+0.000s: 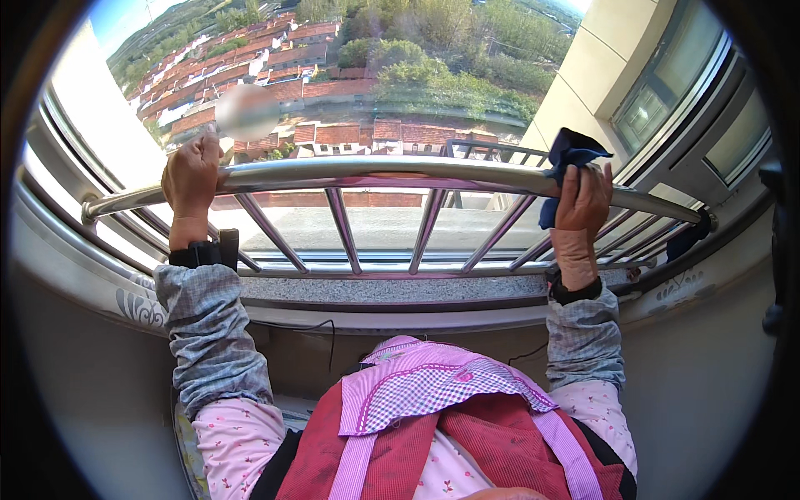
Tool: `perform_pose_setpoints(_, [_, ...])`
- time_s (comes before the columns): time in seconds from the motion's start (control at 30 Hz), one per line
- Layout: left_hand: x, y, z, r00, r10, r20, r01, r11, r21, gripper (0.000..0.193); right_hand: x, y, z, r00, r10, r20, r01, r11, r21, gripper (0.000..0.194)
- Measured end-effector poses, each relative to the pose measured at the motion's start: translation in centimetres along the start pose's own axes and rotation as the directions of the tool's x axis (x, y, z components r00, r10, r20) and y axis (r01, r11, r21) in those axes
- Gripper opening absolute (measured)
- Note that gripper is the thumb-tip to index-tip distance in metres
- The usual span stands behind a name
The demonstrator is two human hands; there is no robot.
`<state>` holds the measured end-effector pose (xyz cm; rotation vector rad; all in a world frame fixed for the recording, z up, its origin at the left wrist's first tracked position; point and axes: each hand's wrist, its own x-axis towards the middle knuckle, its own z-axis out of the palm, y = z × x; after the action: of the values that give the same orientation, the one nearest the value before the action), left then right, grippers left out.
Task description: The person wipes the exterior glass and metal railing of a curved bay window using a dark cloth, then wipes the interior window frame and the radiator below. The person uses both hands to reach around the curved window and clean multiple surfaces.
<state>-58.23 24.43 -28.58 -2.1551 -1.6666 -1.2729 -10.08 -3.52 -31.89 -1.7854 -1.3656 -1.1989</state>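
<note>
A polished metal railing (pixel 387 172) runs across a window in front of me. My left hand (pixel 192 172) is closed around the top rail near its left end, thumb side up. Farther right, my right hand (pixel 582 199) lies over the same rail with a dark blue cloth (pixel 572 153) under its palm and fingers. Part of the cloth stands up above the hand, and part hangs down behind the rail. Both wrists bear dark bands below the hands.
Upright metal bars (pixel 427 231) stand below the rail over a speckled stone sill (pixel 387 290). Another dark cloth (pixel 687 240) hangs at the railing's right end. A thin black cable (pixel 331 340) lies under the sill. Glass and window frames flank me, with rooftops and trees far below outside.
</note>
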Motion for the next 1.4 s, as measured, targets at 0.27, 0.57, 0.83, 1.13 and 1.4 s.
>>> perform_pose_setpoints(0.27, [0.4, -1.5, 0.5, 0.997, 0.074, 0.037, -0.067, 0.983, -0.17, 0.057, 4.0, -16.4, 0.3, 0.977, -0.19, -0.102, 0.215, 0.868, 0.447, 0.023])
perform_pose_setpoints(0.57, [0.5, -2.1, 0.2, 0.996, 0.077, 0.053, -0.064, 0.975, -0.213, 0.053, -1.2, 5.7, -2.3, 0.997, 0.063, -0.049, -0.06, 0.997, 0.053, 0.013])
perform_pose_setpoints(0.83, [0.9, -2.3, 0.1, 0.994, 0.014, 0.104, 0.0, 0.992, -0.126, 0.055, -2.8, 23.6, -3.5, 0.883, 0.457, -0.108, -0.469, 0.861, -0.194, 0.037])
perform_pose_setpoints(1.13, [-3.7, 13.4, 0.2, 0.906, 0.352, 0.235, -0.305, 0.928, -0.213, 0.054, -1.4, 3.6, -2.0, 0.976, 0.169, -0.135, -0.151, 0.979, 0.138, 0.017])
perform_pose_setpoints(1.4, [-7.7, 24.9, 1.5, 0.827, 0.477, 0.297, -0.486, 0.873, -0.049, 0.055, -3.6, 5.8, -2.5, 0.952, 0.266, -0.15, -0.246, 0.96, 0.136, 0.024])
